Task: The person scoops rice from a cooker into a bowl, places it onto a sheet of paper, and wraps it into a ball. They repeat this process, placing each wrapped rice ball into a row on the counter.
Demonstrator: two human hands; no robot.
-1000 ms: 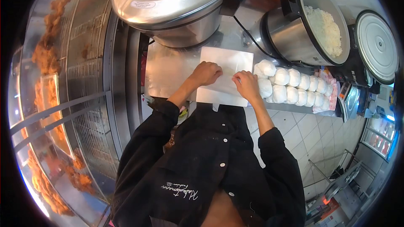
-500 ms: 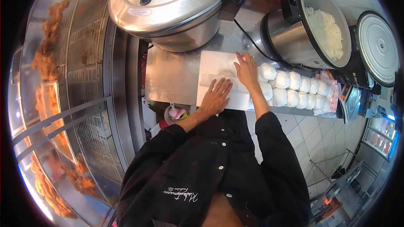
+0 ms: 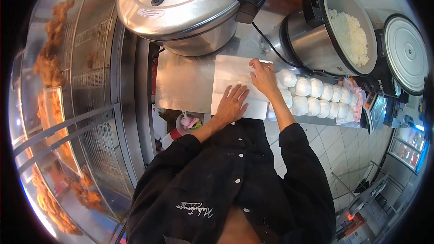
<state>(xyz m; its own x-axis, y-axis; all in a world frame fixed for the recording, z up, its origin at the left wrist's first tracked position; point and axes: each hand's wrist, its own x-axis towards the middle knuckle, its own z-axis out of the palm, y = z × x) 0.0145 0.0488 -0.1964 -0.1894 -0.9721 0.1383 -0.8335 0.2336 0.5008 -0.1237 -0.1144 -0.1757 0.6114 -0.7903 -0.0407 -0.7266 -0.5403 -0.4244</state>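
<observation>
A stack of white paper sheets point(image 3: 218, 101) lies on the metal counter in front of me, its upper sheet partly folded over. My left hand point(image 3: 233, 102) rests flat on the paper with its fingers apart. Just to its right, my right hand point(image 3: 263, 79) has its fingers bent together at the paper's upper right part, and they appear to pinch the sheet. Beside my right wrist, two rows of white paper-wrapped bundles point(image 3: 304, 87) run off to the right. What the bundles contain is hidden.
A large steel rice cooker point(image 3: 181, 22) with its lid down stands behind the counter point(image 3: 183, 79). An open cooker point(image 3: 307, 45) holds white rice point(image 3: 350, 36). A loose round lid point(image 3: 407, 52) is at far right. Fried food point(image 3: 52, 63) sits in the glass case at left.
My right hand has shifted slightly left, and its fingers, spread on the paper before, are now curled in. My left hand has stayed in place.
</observation>
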